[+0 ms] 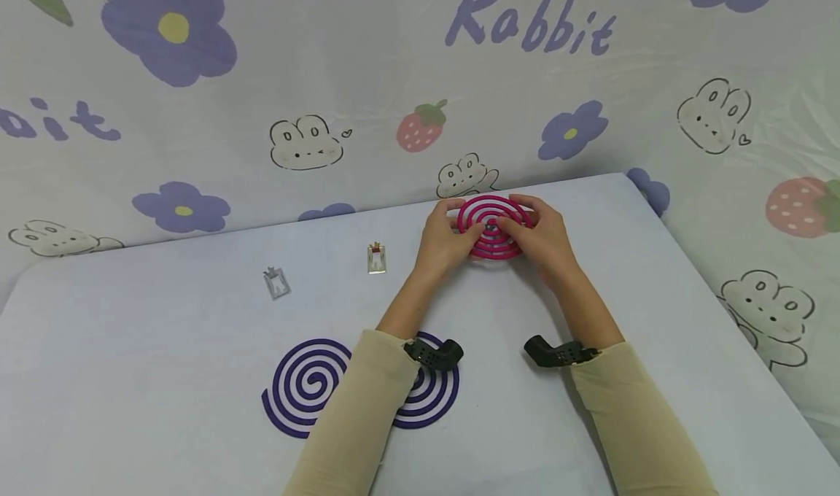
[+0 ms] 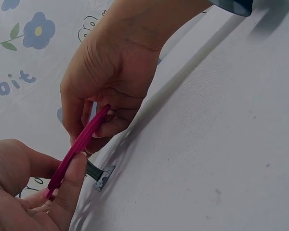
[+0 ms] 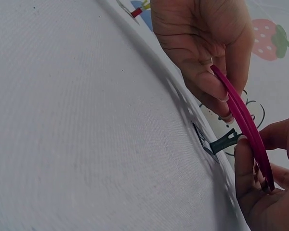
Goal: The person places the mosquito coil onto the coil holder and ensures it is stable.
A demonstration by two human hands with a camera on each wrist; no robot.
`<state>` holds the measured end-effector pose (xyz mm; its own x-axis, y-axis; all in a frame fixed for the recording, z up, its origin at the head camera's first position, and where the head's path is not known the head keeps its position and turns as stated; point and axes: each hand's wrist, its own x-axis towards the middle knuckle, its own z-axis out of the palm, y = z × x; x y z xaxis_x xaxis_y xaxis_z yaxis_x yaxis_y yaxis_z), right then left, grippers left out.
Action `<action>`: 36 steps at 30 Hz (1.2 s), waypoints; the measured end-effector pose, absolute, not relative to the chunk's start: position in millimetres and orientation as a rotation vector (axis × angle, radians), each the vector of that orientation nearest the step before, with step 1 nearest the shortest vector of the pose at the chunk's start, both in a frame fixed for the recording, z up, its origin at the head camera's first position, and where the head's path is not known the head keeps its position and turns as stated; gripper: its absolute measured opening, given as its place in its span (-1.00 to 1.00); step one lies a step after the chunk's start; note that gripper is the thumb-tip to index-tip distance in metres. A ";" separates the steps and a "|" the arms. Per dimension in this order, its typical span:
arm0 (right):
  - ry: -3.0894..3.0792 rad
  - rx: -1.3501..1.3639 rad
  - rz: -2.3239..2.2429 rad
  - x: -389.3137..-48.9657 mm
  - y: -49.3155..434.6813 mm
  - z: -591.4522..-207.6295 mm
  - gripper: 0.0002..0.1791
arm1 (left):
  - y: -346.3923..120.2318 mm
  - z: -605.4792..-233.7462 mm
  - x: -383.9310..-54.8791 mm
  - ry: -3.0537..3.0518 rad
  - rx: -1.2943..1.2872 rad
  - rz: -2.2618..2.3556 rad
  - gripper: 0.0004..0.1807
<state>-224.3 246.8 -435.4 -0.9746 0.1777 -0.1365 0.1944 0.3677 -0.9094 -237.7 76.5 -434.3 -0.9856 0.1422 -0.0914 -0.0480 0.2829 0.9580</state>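
Note:
A pink mosquito coil (image 2: 82,140) is held between both hands at the far side of the table. My left hand (image 1: 449,235) grips its left side, thumb over the front near the centre and fingers round the back rim. On the opposite side my right hand (image 1: 546,239) grips it the same way, thumb close to the other thumb. Behind the coil, a small metal coil stand (image 3: 225,141) stands on the table, its raised dark tab right at the coil's middle. The coil tilts over the stand, seen nearly edge-on in both wrist views.
Two purple coils (image 1: 265,403) lie flat nearer the front, partly hidden under the left sleeve (image 1: 354,416). Left of the hands lie a grey metal stand (image 1: 285,284) and a gold one (image 1: 377,270) with a red part. A printed cloth (image 1: 367,58) hangs behind the table.

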 end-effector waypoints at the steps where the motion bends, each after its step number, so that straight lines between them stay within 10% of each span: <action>1: 2.583 0.354 -1.724 -224.5 246.8 -435.5 -0.30 | 76.3 -434.5 -237.8 2.385 0.087 1.789 -0.41; 36: 2.532 0.241 -1.708 -222.5 244.7 -428.9 -0.31 | 66.2 -426.3 -238.7 2.233 0.044 1.801 -0.39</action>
<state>-222.5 244.7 -428.9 -0.9847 0.0864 -0.1516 0.1730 0.3672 -0.9139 -238.7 66.2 -426.3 -0.9625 0.1925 -0.1910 -0.1459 0.2262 0.9631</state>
